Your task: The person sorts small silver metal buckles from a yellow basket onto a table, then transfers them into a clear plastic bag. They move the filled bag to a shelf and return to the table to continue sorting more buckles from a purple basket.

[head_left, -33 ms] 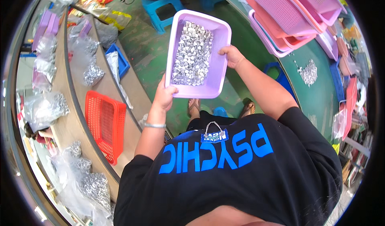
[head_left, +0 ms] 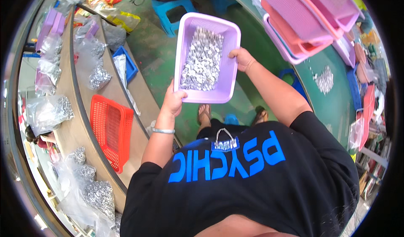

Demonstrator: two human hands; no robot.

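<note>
Both my hands hold a light purple plastic basket (head_left: 230, 68) out in front of me, above the floor. Many small silvery metal pieces (head_left: 204, 60) lie loose inside it, slightly blurred; their exact kind is too small to make out. At the basket's near left corner, my left hand (head_left: 173, 99) grips the rim with the thumb over the edge. Farther up, my right hand (head_left: 242, 59) clasps the right-hand rim, its thumb on the inside. The fingers beneath the basket are hidden.
On the left shelving stand a red basket (head_left: 110, 131) and clear bags of metal parts (head_left: 99, 195). Stacked pink and purple baskets (head_left: 294, 14) rest on the green table (head_left: 332, 110) at right, near a pile of silvery pieces (head_left: 324, 80). A blue stool (head_left: 172, 14) is ahead.
The metal pieces have shifted slightly inside the basket and look more blurred. Both hands keep their grip; the basket has barely moved.
</note>
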